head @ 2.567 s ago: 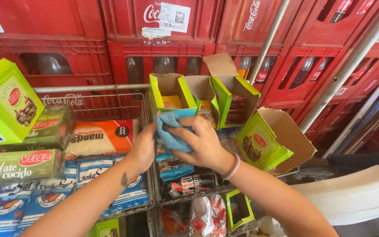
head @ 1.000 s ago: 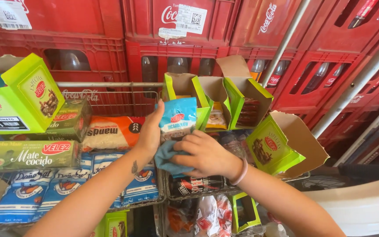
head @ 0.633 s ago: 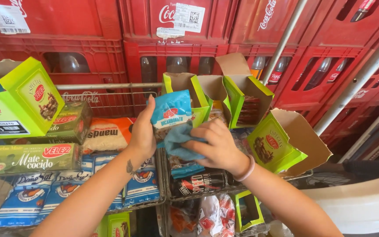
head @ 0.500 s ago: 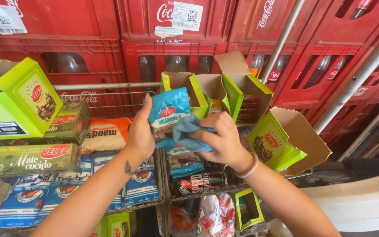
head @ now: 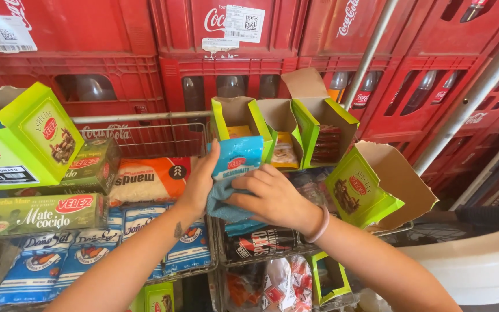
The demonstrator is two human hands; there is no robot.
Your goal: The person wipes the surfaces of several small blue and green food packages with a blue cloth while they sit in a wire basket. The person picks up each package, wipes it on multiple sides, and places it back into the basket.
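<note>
My left hand [head: 198,184] holds a small blue packet [head: 239,156] upright by its left edge, above a wire shelf. My right hand [head: 270,195] presses a blue-grey cloth [head: 222,202] against the lower front of that packet. Both hands meet in front of an open lime-green display carton [head: 232,115] at the middle of the shelf. A pink band sits on my right wrist.
Red bottle crates [head: 203,52] are stacked behind. More open green cartons stand on the left [head: 27,138] and the right [head: 371,185]. Blue salt bags [head: 59,260], an orange-and-white bag [head: 148,176] and green boxes [head: 41,214] fill the wire baskets. Metal poles [head: 469,98] slant at the right.
The blue packet was lifted up out of the basket, then came down a little. My right hand with the cloth moved from under the packet onto its lower front.
</note>
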